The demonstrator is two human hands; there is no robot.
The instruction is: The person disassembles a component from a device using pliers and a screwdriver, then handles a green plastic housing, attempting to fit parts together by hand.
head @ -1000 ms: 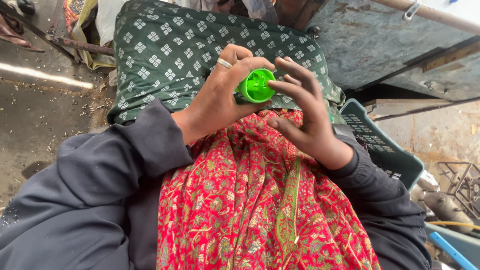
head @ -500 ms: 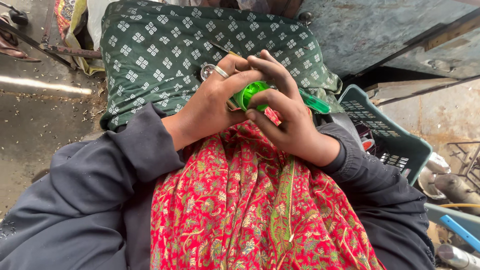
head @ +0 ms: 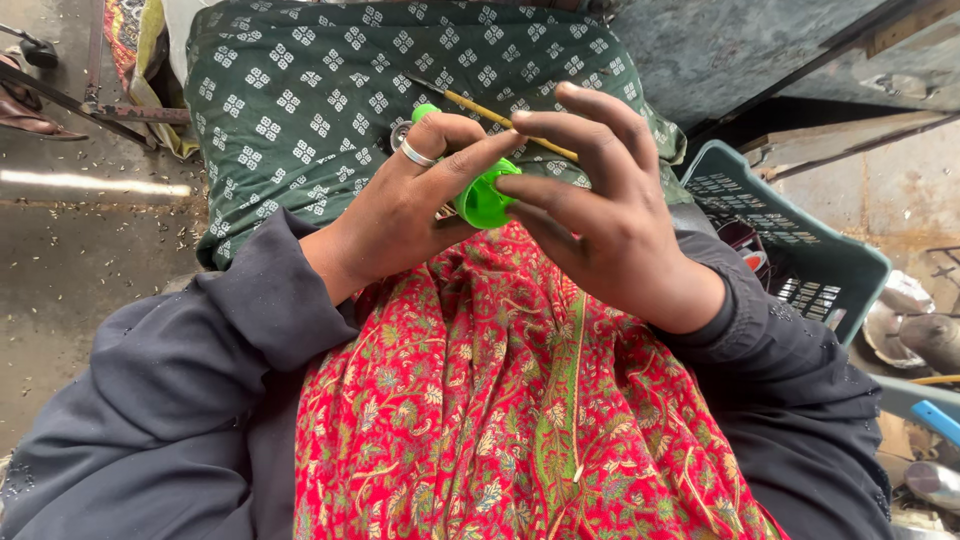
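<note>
Left hand (head: 400,215): thumb and index finger clamped on a small bright-green plastic cap (head: 484,198), silver ring (head: 416,155) on one finger. Cap sits at the left fingertips, held up in the air over the lap, not resting on anything.

Right hand (head: 600,215): fingers spread, index fingertip (head: 510,186) touching the cap's right edge, other fingers splayed above it. Not closed round anything; it only contacts the cap from the right.

Key relation: cap lies between the 2 hands, directly at both sets of fingertips. Left hand carries it, right hand meets it from the opposite side. Cap's open or flat face seems to point toward the right hand; can't tell which, fingers cover most of it. A second bit of green (head: 425,111) shows above the left knuckles; can't tell if it's part of the same piece.

Just beyond the hands: a thin yellow-handled stick or brush (head: 500,115) lying diagonally on a dark green patterned cushion (head: 290,100). Its long axis runs upper-left to lower-right, passing behind the right fingers.

Below the hands: red floral cloth (head: 480,400) over the lap, dark sleeves (head: 180,400) either side.

Right of the lap: teal plastic crate (head: 840,260). Left: bare concrete floor (head: 70,260) with scattered debris.
</note>
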